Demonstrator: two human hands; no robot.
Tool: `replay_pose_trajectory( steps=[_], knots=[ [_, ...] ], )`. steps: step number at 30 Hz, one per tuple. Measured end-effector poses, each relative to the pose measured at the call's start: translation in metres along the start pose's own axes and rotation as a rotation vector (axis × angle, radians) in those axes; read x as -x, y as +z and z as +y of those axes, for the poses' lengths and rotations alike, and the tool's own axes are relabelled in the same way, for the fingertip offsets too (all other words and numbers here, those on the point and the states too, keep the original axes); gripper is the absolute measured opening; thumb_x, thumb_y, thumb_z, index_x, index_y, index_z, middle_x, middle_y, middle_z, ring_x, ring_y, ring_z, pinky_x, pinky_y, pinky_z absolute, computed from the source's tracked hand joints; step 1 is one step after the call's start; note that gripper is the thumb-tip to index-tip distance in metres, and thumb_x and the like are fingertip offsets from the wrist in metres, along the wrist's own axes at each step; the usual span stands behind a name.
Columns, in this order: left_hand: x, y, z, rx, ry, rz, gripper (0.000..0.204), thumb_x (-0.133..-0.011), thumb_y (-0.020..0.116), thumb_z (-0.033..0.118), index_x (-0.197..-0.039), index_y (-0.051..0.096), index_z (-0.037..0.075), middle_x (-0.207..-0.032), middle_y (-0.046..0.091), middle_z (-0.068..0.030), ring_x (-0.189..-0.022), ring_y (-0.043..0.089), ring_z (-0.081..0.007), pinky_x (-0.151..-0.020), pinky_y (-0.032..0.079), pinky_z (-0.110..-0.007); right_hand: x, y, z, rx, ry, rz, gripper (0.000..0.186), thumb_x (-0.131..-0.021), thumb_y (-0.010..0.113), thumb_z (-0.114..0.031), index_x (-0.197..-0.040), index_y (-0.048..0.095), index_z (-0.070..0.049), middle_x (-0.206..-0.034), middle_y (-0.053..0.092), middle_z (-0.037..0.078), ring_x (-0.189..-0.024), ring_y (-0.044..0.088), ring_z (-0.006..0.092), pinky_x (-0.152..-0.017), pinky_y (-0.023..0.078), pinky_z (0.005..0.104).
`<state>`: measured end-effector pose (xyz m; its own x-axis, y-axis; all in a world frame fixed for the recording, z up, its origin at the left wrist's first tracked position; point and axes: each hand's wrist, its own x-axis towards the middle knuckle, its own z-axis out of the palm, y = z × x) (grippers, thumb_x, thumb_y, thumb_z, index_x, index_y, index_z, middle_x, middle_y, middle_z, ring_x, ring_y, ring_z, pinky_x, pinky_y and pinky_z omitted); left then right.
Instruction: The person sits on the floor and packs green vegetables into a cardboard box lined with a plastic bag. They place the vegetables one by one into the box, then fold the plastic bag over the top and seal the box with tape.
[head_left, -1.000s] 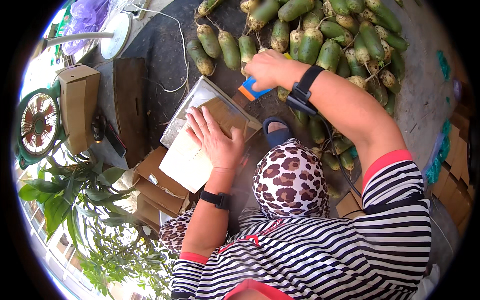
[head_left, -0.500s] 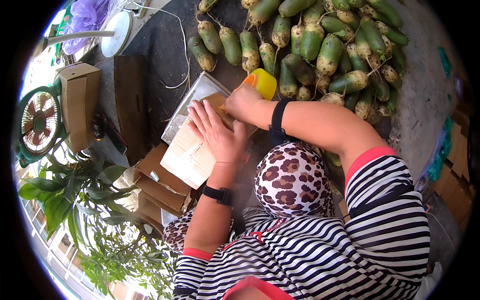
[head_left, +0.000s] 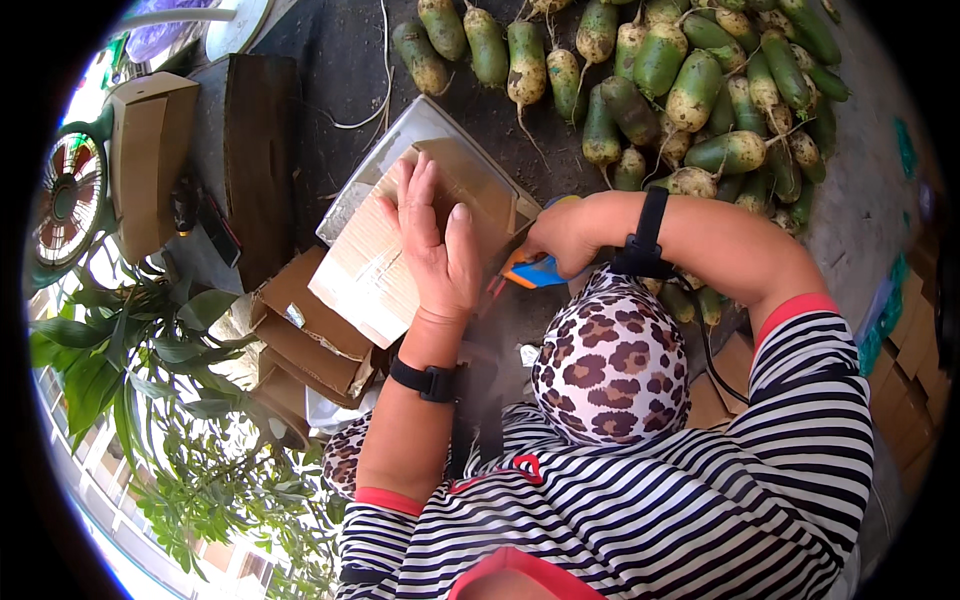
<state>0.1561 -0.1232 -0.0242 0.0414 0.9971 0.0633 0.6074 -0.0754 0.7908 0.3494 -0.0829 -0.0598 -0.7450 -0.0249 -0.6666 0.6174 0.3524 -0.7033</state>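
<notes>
A cardboard box [head_left: 358, 285] lies tilted in front of me on a grey-white flat platform [head_left: 428, 122]. My left hand [head_left: 437, 245] is over the box top, its fingers stretched out and the thumb apart, holding nothing. Whether its palm touches the cardboard I cannot tell. At the box's right end, my right hand [head_left: 565, 232] is closed around what looks like a tape dispenser [head_left: 537, 271], orange and blue, pointing toward the box. Much of that tool is hidden behind my fingers.
A large heap of green radishes [head_left: 692, 92] covers the far right of the dark ground. Open cardboard [head_left: 310, 330] stands left of the box. Further left are a leafy plant [head_left: 90, 340], a tall carton [head_left: 150, 165] and a green fan [head_left: 70, 195]. A white cable [head_left: 386, 60] runs behind.
My right hand has moved from the box's top edge down and right along its end, turning the dispenser. My left hand has tipped up from lying flat. The view has shifted slightly.
</notes>
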Motion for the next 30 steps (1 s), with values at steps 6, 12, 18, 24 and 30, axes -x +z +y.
replay_pose_trajectory(
  steps=[6, 12, 18, 24, 30],
  knots=[
    [0.002, 0.004, 0.002, 0.080, 0.032, 0.048, 0.041, -0.092, 0.051, 0.017, -0.131, 0.057, 0.003, -0.141, 0.055, -0.0167, -0.144, 0.036, -0.0367, -0.120, 0.001, -0.054, -0.099, 0.113, 0.031, 0.420, -0.605, 0.113, 0.023, -0.078, 0.064, -0.013, -0.101, 0.064, -0.008, -0.085, 0.070, 0.013, -0.085, 0.068, 0.0353, -0.075, 0.052, 0.0473],
    [0.002, 0.009, -0.002, 0.108, 0.079, 0.095, 0.041, -0.093, 0.047, 0.005, -0.133, 0.055, 0.002, -0.140, 0.057, -0.0156, -0.142, 0.040, -0.0332, -0.121, 0.005, -0.051, -0.110, 0.155, 0.056, 0.142, -0.545, 0.126, 0.023, -0.076, 0.069, -0.022, -0.090, 0.067, -0.004, -0.084, 0.070, 0.011, -0.084, 0.067, 0.0362, -0.076, 0.053, 0.0467],
    [0.014, 0.015, -0.004, 0.194, -0.097, 0.284, 0.049, -0.096, 0.034, -0.007, -0.142, 0.045, 0.000, -0.148, 0.048, -0.0134, -0.138, 0.043, -0.0234, -0.116, 0.030, -0.037, -0.014, 0.005, 0.051, -0.072, 0.345, 0.521, 0.021, -0.082, 0.066, -0.024, -0.094, 0.072, -0.007, -0.091, 0.072, 0.013, -0.091, 0.067, 0.0320, -0.079, 0.052, 0.0430],
    [0.006, 0.023, 0.000, 0.173, -0.054, 0.254, 0.050, -0.092, 0.034, -0.013, -0.139, 0.047, -0.001, -0.144, 0.052, -0.0149, -0.138, 0.044, -0.0245, -0.122, 0.015, -0.043, -0.094, -0.035, 0.016, -0.245, -0.164, 1.598, 0.056, -0.096, 0.051, -0.043, -0.141, 0.048, -0.011, -0.135, 0.052, 0.014, -0.133, 0.039, 0.0330, -0.111, 0.023, 0.0474],
    [0.011, 0.022, 0.000, 0.117, -0.051, 0.259, 0.049, -0.093, 0.035, -0.011, -0.141, 0.046, 0.000, -0.147, 0.048, -0.0141, -0.138, 0.043, -0.0234, -0.114, 0.032, -0.037, -0.134, -0.014, 0.078, -0.014, 0.153, 1.406, 0.062, -0.096, 0.050, -0.046, -0.147, 0.043, -0.012, -0.148, 0.042, 0.013, -0.140, 0.031, 0.0327, -0.113, 0.019, 0.0475]
  ],
)
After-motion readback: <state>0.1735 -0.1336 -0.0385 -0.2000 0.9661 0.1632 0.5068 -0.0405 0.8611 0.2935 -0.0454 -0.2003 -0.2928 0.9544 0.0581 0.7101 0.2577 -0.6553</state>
